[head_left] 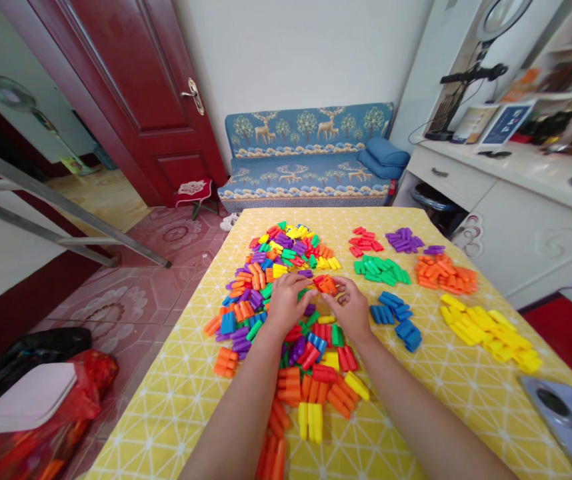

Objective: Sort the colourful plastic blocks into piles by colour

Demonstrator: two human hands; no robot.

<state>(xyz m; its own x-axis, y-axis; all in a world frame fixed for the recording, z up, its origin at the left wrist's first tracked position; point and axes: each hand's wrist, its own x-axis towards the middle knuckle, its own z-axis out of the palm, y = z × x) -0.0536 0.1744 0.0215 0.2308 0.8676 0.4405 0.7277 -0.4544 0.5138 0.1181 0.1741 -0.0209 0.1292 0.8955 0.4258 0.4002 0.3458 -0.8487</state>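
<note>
A large mixed heap of coloured plastic building blocks (266, 293), ribbed like joined tubes, covers the left and middle of the table. My left hand (289, 303) rests over the heap, fingers apart and bent downward; what lies beneath them is partly hidden. Beside it, my right hand (353, 310) has its thumb and fingers closed at an orange-red block (325, 284). Sorted by colour to the right lie groups of red blocks (365, 242), purple blocks (405, 240), green blocks (382, 269), orange blocks (446, 275), blue blocks (393, 313) and yellow blocks (491, 330).
A yellow patterned cloth (176, 373) covers the table. At its right front edge lies a phone (566, 420). Behind stands a blue sofa (306, 153); a white cabinet (526, 227) is on the right. Bags (91, 387) and a metal ladder (76, 213) are at left.
</note>
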